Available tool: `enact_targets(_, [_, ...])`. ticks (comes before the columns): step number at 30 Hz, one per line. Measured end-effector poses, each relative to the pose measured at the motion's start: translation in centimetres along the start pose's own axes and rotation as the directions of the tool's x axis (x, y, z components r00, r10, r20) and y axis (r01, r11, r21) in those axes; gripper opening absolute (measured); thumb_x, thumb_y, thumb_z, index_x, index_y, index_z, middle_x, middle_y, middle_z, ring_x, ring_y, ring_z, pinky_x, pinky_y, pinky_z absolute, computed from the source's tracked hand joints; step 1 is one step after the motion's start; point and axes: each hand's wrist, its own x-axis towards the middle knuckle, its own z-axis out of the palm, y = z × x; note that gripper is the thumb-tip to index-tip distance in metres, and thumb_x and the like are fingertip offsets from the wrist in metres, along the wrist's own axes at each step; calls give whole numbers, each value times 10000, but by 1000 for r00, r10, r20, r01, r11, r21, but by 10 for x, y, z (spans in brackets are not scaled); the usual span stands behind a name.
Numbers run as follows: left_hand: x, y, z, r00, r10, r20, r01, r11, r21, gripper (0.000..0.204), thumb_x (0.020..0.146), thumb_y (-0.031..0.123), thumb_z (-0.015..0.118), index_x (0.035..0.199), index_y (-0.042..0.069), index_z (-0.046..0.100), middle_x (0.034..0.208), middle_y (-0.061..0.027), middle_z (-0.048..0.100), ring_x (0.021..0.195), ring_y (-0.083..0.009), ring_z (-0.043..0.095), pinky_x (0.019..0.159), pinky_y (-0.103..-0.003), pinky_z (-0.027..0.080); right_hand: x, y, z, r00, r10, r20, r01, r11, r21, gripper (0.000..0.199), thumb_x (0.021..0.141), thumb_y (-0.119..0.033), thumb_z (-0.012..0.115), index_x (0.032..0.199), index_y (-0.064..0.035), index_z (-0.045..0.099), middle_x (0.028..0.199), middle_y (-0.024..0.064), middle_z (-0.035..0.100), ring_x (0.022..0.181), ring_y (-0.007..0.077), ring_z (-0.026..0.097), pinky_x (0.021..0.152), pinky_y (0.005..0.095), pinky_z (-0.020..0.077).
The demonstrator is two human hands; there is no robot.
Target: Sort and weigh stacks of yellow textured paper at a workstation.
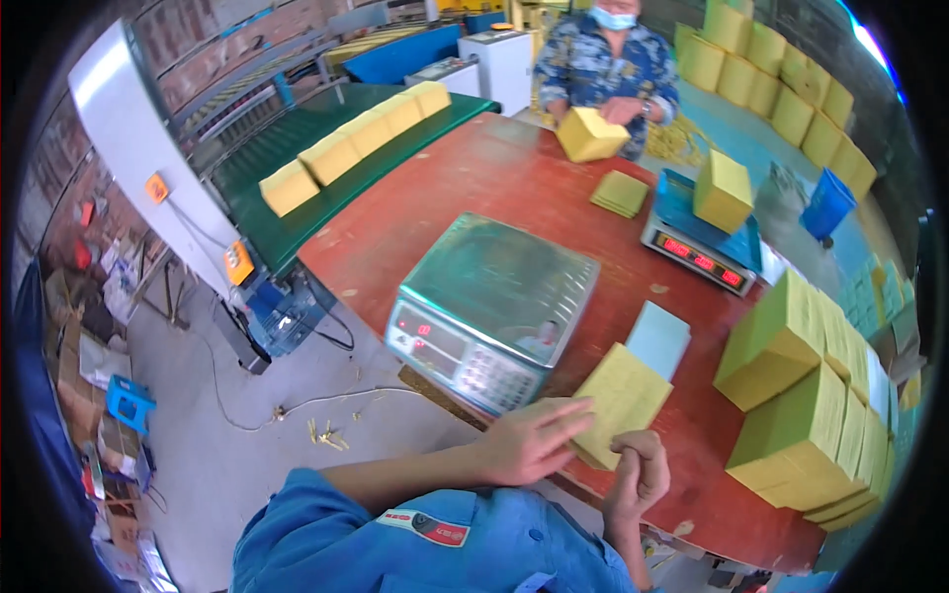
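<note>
A thin stack of yellow paper sheets [625, 395] lies at the near edge of the red table, partly over a pale blue sheet [657, 341]. My left hand [539, 437] is at the stack's left edge, with its fingers stretched out and a little blurred. At the stack's near right corner, my right hand [638, 469] has curled fingers closed on the paper edge. Just left of the stack stands a scale [499, 287] with a bare metal pan and a lit red display.
Tall bundles of yellow paper [791, 395] stand at the right. Across the red table [395, 212], a person [608, 69] handles a yellow paper block [591, 135]. Near them is a blue scale [697, 252] bearing another block. More blocks line a green conveyor [252, 168].
</note>
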Motion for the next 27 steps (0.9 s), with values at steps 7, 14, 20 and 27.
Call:
enact_targets(7, [-170,-71,-149,896,-382,-226,421,892,164,385,827,125,697,1186,20,604,1153,-162,652,1034,-329,643,869,-392,529,-28,-18,220,937,24,349,-134,947,293,123,854,89,535,897,21,627,846,102,642,721,142,576,653,261,459])
enact_targets(14, [-249,-108,-293,813,-399,-423,521,823,227,301,814,64,705,1107,16,653,1027,-172,686,923,-345,672,783,-392,548,-49,-35,411,799,94,593,-401,819,411,121,903,45,548,963,23,651,830,72,652,756,104,591,704,240,470])
enact_targets(20, [-263,-170,-372,746,-462,-480,596,784,173,262,815,9,689,1076,1,663,1014,-168,693,902,-324,684,769,-364,549,-33,-14,524,651,113,751,-515,792,328,110,917,-10,584,988,23,662,856,84,683,764,103,626,701,241,493])
enact_targets(27, [-249,-272,-490,648,-556,-521,714,681,162,232,847,17,674,1077,-19,669,991,-132,706,893,-232,696,781,-323,537,4,20,650,584,133,801,-626,702,340,120,928,-7,558,987,35,652,853,74,672,800,105,631,712,249,495])
